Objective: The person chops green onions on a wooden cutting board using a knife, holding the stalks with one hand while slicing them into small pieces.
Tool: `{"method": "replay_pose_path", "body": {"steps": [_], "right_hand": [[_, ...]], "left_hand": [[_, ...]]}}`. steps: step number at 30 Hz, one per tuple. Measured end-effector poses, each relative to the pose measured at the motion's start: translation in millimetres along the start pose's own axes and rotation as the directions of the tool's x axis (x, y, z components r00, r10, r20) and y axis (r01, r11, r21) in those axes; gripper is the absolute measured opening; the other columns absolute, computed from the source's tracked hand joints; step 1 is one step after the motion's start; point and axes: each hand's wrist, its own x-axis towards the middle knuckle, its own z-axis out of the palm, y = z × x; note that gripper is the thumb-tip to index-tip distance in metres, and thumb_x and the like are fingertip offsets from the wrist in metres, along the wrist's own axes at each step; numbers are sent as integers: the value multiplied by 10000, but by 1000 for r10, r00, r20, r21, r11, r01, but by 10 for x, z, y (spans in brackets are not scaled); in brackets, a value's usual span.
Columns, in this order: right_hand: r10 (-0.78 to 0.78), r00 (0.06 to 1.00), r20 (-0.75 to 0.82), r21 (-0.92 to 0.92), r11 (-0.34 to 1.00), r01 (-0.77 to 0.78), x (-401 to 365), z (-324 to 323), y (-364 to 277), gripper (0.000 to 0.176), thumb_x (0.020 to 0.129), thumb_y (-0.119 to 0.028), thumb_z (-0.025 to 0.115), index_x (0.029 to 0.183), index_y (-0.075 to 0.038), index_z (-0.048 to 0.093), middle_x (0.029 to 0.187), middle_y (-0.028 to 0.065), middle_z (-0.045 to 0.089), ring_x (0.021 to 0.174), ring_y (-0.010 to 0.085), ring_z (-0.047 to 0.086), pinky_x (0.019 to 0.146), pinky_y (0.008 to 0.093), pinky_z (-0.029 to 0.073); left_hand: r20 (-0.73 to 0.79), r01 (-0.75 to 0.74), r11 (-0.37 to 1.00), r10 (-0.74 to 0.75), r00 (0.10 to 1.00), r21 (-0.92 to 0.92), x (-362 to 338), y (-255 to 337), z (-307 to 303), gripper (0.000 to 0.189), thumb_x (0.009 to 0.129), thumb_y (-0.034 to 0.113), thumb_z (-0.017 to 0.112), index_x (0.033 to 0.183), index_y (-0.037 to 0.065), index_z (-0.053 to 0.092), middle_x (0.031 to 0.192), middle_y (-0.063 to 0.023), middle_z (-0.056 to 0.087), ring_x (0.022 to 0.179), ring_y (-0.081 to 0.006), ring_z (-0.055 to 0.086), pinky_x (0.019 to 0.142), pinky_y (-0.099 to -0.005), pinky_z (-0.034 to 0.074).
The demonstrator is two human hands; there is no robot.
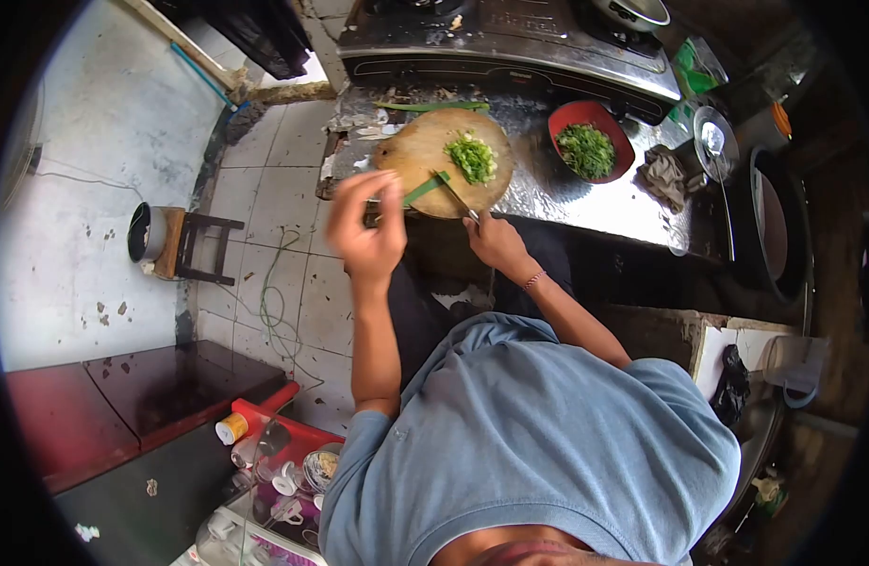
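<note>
Near the upper middle of the frame, a knife [458, 195] is grasped by its handle in the right grip [481, 218], with the blade angled over a round wooden board [411, 146], probably so that short cuts can be made against firm wood. The left grip [378, 186] is raised at the board's lower left edge, thumb and fingers bent; they are blurred, and whether anything is pinched there cannot be told. Between the two, a flat green leaf piece [423, 191] is seen by the blade. Chopped greens [472, 158] are heaped on the board's right half, seemingly kept beyond the blade to leave working room. Behind the board, a long green stalk [434, 107] is laid within reach. To the right, finely cut leaves [590, 151] are contained in a red bowl [626, 151], and farther right a crumpled cloth [662, 177] is seen. All are borne by a shiny, foil-like desk [543, 200], worn at its left end, below a stove [510, 71]. At the frame's left, a pot [148, 233] is set by a wooden stool [208, 249] on pale floor tiles [264, 203].
</note>
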Motion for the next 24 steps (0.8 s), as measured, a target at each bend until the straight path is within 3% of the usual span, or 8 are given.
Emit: {"method": "replay_pose_path", "body": {"steps": [1, 2, 4, 5, 7, 10, 20, 24], "right_hand": [[-15, 1000, 0, 2, 1000, 15, 1, 13, 15, 443, 1067, -386, 545, 1036, 51, 614, 773, 334, 695, 770, 542, 697, 733, 636, 559], [-11, 1000, 0, 4, 1000, 11, -9, -20, -14, 441, 1066, -390, 547, 1034, 45, 614, 769, 333, 694, 768, 542, 697, 732, 635, 560], [11, 1000, 2, -11, 1000, -11, -10, -43, -19, 443, 1066, -390, 547, 1026, 47, 612, 765, 331, 692, 768, 542, 698, 729, 633, 561], [7, 1000, 10, -13, 1000, -7, -13, -50, -14, 446, 1066, -390, 547, 1019, 49, 609, 761, 330, 691, 767, 541, 698, 727, 630, 562], [9, 1000, -2, -20, 1000, -9, -18, -28, 19, 447, 1065, -390, 551, 1007, 50, 607, 754, 329, 688, 767, 541, 698, 726, 629, 562], [-29, 999, -20, -17, 999, 29, -10, -13, 15, 427, 1071, -375, 562, 993, 44, 563, 715, 331, 666, 720, 548, 673, 674, 640, 534], [-24, 1000, 1, -11, 1000, 24, -31, -72, 53, 460, 1061, -397, 559, 1040, 59, 614, 815, 347, 700, 826, 555, 695, 783, 635, 553], [62, 998, 11, 12, 998, -62, -34, -167, 55, 479, 1070, -417, 540, 1039, 56, 615, 816, 347, 698, 828, 557, 691, 778, 642, 544]], "left_hand": [[-127, 43, 997, -51, 991, -69, 67, 347, -287, 238, 1023, 180, 654, 973, -41, 727, 1021, -178, 750, 972, -321, 727, 875, -401, 597], [-153, -416, 908, 418, 896, 47, 273, 490, -716, 526, 1092, 383, 461, 908, -60, 678, 959, -175, 714, 894, -363, 705, 873, -504, 599], [-504, -559, 669, 307, 808, -489, 605, 1525, -1052, 483, 1068, 443, 360, 814, 98, 584, 769, -54, 549, 713, -261, 568, 724, -450, 451], [-511, -553, 667, 289, 810, -500, 668, 1820, -1286, 483, 1068, 443, 360, 814, 98, 584, 769, -54, 549, 713, -261, 568, 724, -450, 451], [-88, -707, 639, 720, 688, -303, 811, 2146, -1535, 512, 1060, 575, 519, 1179, 98, 663, 1153, -144, 688, 1034, -251, 651, 859, -438, 512], [-427, -825, 494, 705, 566, -275, 790, 2314, -1249, 448, 1102, 514, 465, 1036, 104, 631, 866, -60, 531, 803, -192, 537, 731, -328, 451], [-284, -823, 565, 782, 555, -53, 572, 2174, -1624, 258, 1126, 390, 478, 1054, 151, 541, 853, 20, 459, 711, -130, 469, 692, -295, 424], [-389, -797, 535, 695, 604, -281, 643, 2241, -1634, 294, 1102, 399, 515, 1016, 121, 561, 871, 11, 507, 751, -138, 526, 651, -302, 456]]}}
